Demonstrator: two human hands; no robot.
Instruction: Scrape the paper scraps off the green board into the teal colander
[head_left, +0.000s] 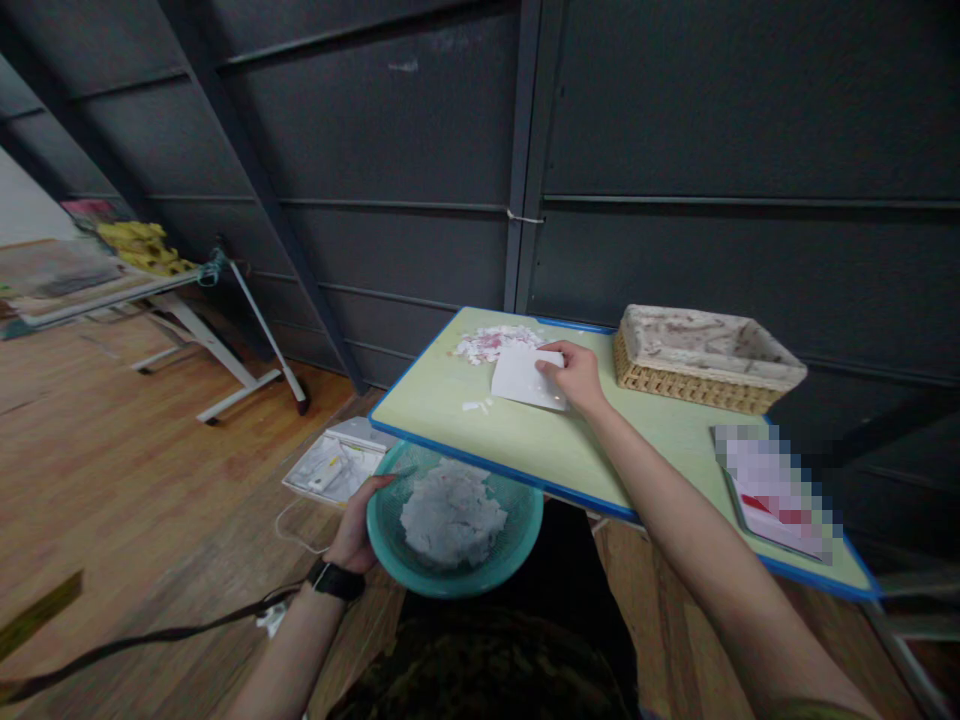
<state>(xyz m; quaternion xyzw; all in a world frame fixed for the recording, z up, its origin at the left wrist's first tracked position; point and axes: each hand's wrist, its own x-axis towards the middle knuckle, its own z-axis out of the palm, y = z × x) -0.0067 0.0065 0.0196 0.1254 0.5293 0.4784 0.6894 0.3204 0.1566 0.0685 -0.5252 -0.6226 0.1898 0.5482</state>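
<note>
View from above a person's own arms, looking down at a small table. Nearest, the left hand [358, 535], with a dark watch [336, 580] on its wrist, grips the rim of a teal plastic basket [525, 520], fingers curled over the edge. The basket is held just below the near edge of the table and holds a heap of pale paper scraps [452, 515]. Beyond it, the table [540, 450] has a light green top with a blue border. The right arm stretches across it, and the right hand [576, 377] presses a white sheet of paper [521, 376] flat on the tabletop, fingers closed on the sheet's right edge. Just past the sheet, near the far edge, lies a small pile of white and pink paper scraps [495, 343], and a few loose bits [477, 405] sit left of the sheet. To the right of the hand stands a woven basket [701, 360]. A dark panelled wall [675, 150] rises behind.
</note>
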